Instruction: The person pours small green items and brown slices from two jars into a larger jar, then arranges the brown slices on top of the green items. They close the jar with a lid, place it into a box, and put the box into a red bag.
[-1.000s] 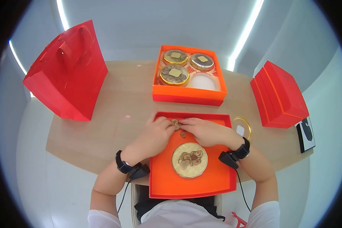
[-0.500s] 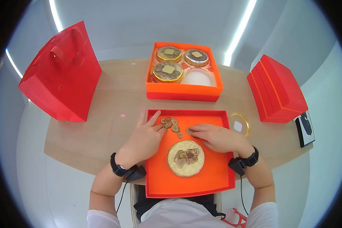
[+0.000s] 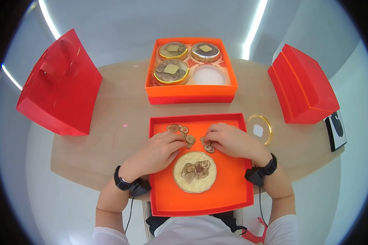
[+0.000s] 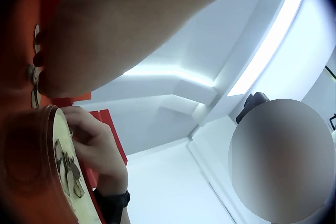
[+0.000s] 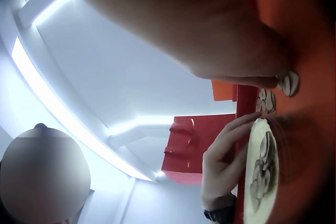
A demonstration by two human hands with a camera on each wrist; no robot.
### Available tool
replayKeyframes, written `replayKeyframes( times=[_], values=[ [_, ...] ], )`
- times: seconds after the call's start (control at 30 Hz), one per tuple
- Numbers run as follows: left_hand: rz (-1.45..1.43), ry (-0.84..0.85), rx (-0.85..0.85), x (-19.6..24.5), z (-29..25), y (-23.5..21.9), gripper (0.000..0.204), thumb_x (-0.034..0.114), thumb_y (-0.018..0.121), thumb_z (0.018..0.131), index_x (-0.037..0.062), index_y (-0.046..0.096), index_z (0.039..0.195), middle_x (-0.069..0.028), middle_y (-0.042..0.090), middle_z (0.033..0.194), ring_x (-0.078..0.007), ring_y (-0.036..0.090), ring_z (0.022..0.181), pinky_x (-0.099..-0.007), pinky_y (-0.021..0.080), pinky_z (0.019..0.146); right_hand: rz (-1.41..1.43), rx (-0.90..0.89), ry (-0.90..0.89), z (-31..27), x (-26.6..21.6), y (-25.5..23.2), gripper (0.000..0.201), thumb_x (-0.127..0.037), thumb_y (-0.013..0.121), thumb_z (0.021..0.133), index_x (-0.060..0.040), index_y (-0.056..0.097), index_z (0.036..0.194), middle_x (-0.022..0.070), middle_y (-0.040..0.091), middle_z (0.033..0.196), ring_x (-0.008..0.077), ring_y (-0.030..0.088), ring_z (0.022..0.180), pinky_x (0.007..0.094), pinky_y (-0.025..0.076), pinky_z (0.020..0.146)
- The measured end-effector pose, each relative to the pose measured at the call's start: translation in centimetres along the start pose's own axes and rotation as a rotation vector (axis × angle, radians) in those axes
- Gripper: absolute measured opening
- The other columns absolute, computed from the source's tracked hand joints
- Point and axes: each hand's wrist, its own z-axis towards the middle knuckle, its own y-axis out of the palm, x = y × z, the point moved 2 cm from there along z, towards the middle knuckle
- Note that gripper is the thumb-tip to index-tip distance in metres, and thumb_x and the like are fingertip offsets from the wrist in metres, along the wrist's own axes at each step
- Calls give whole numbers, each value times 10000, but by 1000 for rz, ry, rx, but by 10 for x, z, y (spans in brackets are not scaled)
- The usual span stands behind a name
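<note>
Thin round brown-rimmed slices (image 3: 184, 130) lie in a loose cluster on the orange floor of a shallow red tray (image 3: 233, 196). My left hand (image 3: 155, 152) reaches over the tray's left side, fingertips right at a slice (image 3: 190, 140) at the cluster's near end. Across from it, my right hand (image 3: 229, 140) bends over a smaller group of slices (image 3: 209, 148), its fingertips touching them. In the right wrist view, these slices (image 5: 289, 83) sit under the fingertips. Between and nearer than both hands stands a round clear tub (image 3: 194, 188) with a cream-gold top, more slices (image 3: 196, 168) heaped on it.
Behind the tray, an orange-red box (image 3: 192, 99) holds three gold- or silver-rimmed round tubs and one bare white round recess. A gold ring-edged lid (image 3: 268, 130) lies to the right. Red boxes (image 3: 304, 87) stand far right, a red paper bag (image 3: 61, 90) far left.
My right hand first drew away from the left hand beside the slices; now a small group lies by its fingertips. My left hand moved off the cluster's left side towards its near end.
</note>
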Motion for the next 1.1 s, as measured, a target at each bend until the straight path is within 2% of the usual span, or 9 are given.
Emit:
replayKeyframes(
  times=[0.23,0.37,0.43,0.57,0.77,0.9,1.0,1.1],
  values=[
    [41,13,19,-11,-1,3,262,73,726,971,53,763,1231,-101,700,1332,-330,670,1222,-452,549,1058,69,52,58,9,3,-9,160,-61,740,947,-41,766,1104,117,728,1032,348,710,982,469,588,877],
    [5,7,37,-8,2,3,295,54,710,992,66,745,1284,-97,685,1425,-319,638,1316,-464,521,1116,119,156,30,7,4,-7,166,-87,747,962,-39,768,1120,121,748,1039,341,722,984,452,598,868],
    [62,54,39,-4,6,4,320,54,674,998,72,736,1311,-96,667,1453,-322,633,1304,-458,525,1078,43,180,-16,7,5,-9,174,-98,753,965,-38,768,1127,123,757,1045,337,730,975,445,603,860],
    [179,95,-35,-8,1,8,376,49,639,996,97,720,1359,-81,667,1466,-303,618,1318,-447,517,1057,122,171,48,5,-4,-17,184,-99,751,974,-38,767,1147,123,768,1051,321,739,977,418,606,863],
    [108,109,72,-21,0,17,329,63,696,954,108,761,1273,-71,710,1366,-279,626,1295,-431,528,1055,294,-12,108,-22,-46,-30,166,-91,759,985,-71,785,1148,92,785,1075,270,754,1000,373,610,868],
    [71,97,82,-21,3,12,243,67,720,958,97,783,1191,-86,724,1276,-284,638,1275,-429,545,1061,352,-32,45,-25,-58,-19,185,-89,778,976,-72,778,1160,82,783,1097,268,744,1003,368,608,876],
    [24,55,105,-19,4,12,213,65,729,959,86,785,1164,-102,723,1228,-301,660,1234,-435,562,1049,414,1,-84,-24,-60,-6,176,-93,781,976,-60,774,1148,82,773,1107,274,739,1012,376,607,891],
    [17,58,151,-23,5,17,196,69,738,958,79,785,1147,-107,721,1205,-313,679,1191,-444,574,1025,327,71,-53,-24,-58,-7,191,-78,811,946,-53,795,1135,91,779,1130,289,745,1051,401,611,949]
  ],
)
